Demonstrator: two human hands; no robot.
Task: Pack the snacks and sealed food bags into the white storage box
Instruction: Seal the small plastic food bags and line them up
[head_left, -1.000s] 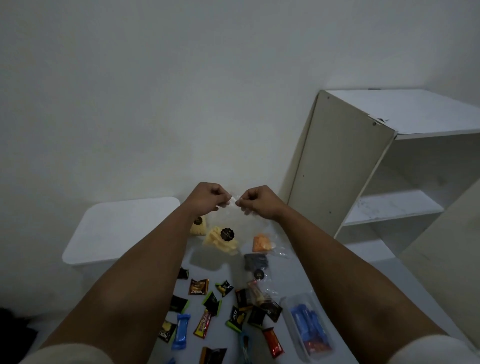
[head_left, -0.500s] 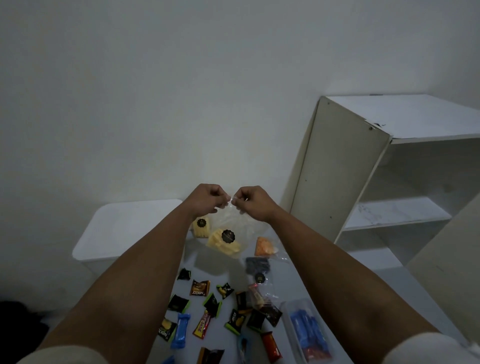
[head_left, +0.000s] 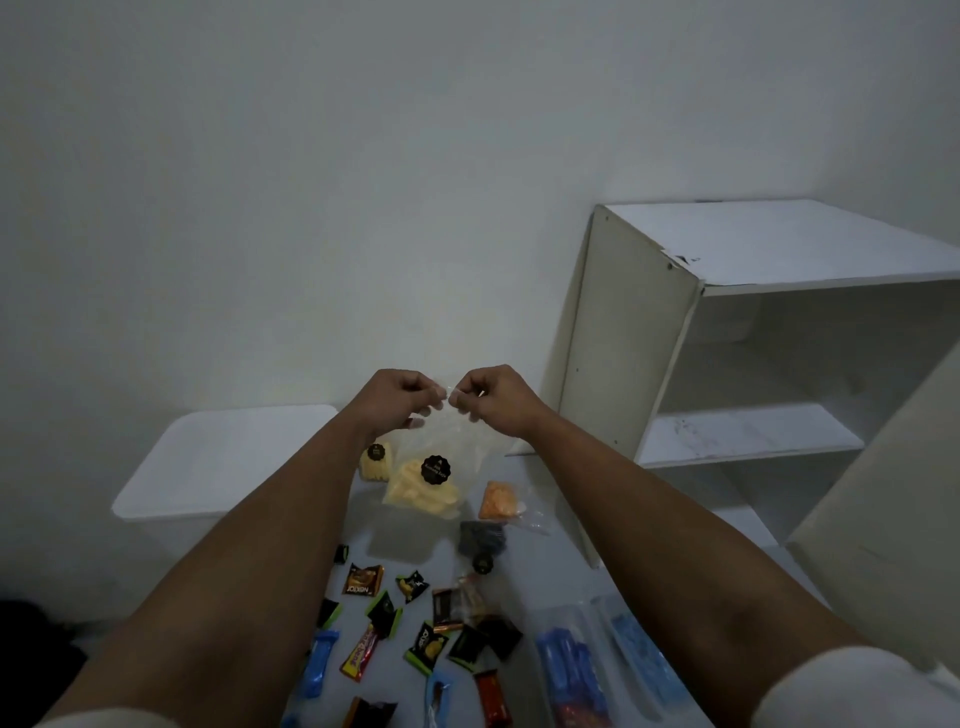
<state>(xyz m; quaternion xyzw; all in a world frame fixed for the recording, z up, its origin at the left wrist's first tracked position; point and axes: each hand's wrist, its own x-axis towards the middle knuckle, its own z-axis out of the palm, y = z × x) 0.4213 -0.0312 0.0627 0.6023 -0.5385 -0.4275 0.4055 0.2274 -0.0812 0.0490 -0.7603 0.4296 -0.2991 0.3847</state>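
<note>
The box (head_left: 228, 457) stands left of the held bag (head_left: 431, 467), its white top showing; whether that is a lid or an opening cannot be told. The left hand (head_left: 397, 397) and the right hand (head_left: 491, 400) are raised with curled fingers, each pinching the bag's top edge, close together. The bag hangs clear of the floor, yellow pieces sagging into its lower corner under a black sticker.

The person seems to be closing the seal. A thin film held only at its top could slip from a pinch, and an unsealed mouth could spill pieces when tipped toward the box.

Below the bag lie loose snacks (head_left: 415, 623), so a drop would land among them. Just right of the bag sit an orange bag (head_left: 498, 500) and a dark bag (head_left: 480, 538). Further right stands the shelf (head_left: 634, 332), its panel edge near the right forearm. Open room lies leftward, over the box.
</note>
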